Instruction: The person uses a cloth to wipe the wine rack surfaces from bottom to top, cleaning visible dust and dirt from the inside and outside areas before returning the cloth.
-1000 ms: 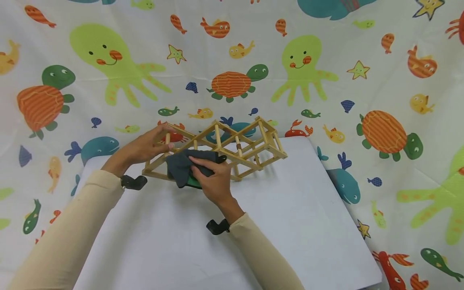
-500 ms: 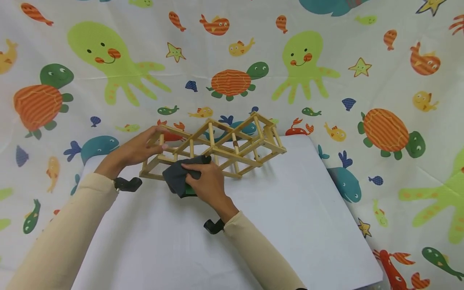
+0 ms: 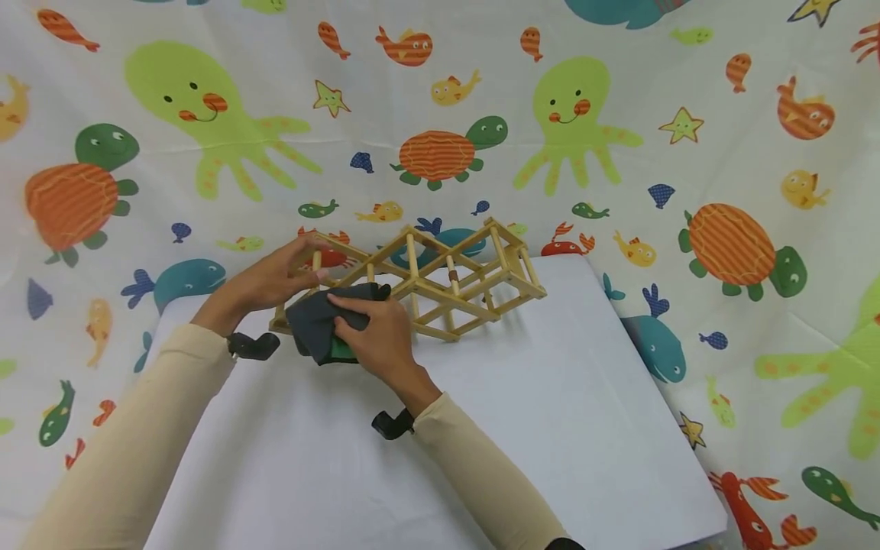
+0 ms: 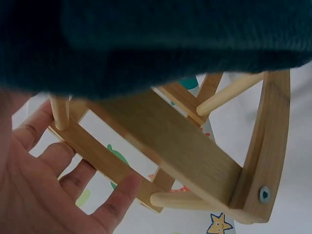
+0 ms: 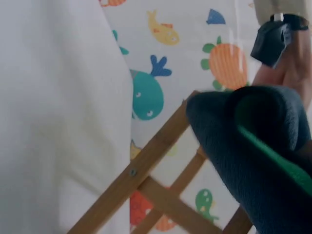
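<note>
A light wooden lattice rack (image 3: 457, 302) of crossed slats and round dowels stands towards the back of the white table. My left hand (image 3: 268, 281) grips its left end; in the left wrist view, the fingers (image 4: 78, 180) lie around a slat beside a dowel. My right hand (image 3: 385, 336) pinches a folded dark blue-grey cloth (image 3: 312, 325) with a green side, against the rack's left front part. Cloth (image 4: 195, 34) fills the top of the left wrist view. Seen from the right wrist, the cloth (image 5: 229, 146) covers a slat's end.
White covering (image 3: 516, 428) lies over the table, whose right edge (image 3: 656, 389) runs down to the front. Behind it hangs a sheet (image 3: 481, 23) printed with sea animals. A black wrist camera (image 3: 253, 346) sits below my left hand.
My right hand has moved left along the rack with the cloth, towards my left hand. The rack shifted slightly left and then back, with my left hand still holding its end.
</note>
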`<state>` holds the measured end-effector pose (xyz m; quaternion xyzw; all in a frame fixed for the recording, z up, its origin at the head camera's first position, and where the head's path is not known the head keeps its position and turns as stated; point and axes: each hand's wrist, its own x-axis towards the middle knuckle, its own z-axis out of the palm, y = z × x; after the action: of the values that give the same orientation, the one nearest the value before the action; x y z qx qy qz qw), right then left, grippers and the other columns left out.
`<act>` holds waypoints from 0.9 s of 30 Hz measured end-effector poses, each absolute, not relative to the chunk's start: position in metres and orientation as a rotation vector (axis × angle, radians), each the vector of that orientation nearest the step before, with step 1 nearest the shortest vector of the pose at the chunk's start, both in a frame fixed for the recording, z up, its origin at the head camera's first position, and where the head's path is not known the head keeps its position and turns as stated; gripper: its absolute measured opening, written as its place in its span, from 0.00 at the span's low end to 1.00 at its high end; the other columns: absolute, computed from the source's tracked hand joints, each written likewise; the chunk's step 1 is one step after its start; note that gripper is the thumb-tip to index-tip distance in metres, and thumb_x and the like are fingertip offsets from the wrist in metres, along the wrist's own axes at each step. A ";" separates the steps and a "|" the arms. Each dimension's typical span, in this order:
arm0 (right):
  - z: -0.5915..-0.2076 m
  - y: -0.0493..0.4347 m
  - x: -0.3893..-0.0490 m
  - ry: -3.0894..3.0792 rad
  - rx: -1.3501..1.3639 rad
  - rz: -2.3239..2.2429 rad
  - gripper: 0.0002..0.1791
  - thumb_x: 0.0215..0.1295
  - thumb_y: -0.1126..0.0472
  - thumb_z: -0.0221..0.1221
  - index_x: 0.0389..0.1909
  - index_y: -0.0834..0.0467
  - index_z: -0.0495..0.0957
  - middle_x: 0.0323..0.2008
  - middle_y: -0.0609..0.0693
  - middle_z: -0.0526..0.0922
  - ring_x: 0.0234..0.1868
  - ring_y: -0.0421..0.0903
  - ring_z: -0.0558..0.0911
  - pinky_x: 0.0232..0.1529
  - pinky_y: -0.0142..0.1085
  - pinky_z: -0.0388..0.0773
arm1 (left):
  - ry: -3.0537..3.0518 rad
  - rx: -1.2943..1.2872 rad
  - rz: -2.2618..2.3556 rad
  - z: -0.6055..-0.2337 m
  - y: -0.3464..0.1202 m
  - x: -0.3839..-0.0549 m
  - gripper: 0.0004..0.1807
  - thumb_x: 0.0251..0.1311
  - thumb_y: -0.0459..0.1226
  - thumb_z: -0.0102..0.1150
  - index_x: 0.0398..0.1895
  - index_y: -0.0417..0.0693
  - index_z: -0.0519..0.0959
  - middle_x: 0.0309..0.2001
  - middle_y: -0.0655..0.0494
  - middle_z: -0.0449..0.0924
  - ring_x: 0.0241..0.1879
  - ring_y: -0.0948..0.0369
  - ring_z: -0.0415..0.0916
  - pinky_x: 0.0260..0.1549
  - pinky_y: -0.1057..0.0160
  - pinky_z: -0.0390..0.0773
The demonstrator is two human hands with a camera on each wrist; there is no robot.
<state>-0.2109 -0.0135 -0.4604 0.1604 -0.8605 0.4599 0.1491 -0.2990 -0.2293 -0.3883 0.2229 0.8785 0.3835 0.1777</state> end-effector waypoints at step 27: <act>-0.514 0.036 -0.198 -2.512 0.162 1.394 0.19 0.64 0.59 0.70 0.53 0.36 0.90 0.52 0.47 0.92 0.52 0.49 0.89 0.39 0.35 0.82 | 2.518 0.561 1.011 -0.391 -0.230 -0.299 0.35 0.80 0.48 0.56 0.83 0.51 0.57 0.86 0.38 0.46 0.83 0.31 0.46 0.73 0.19 0.52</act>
<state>-0.1977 0.0361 -0.5140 0.0556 -0.8655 0.4801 0.1316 -0.2991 -0.2303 -0.3906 0.1991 0.8932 0.3587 0.1844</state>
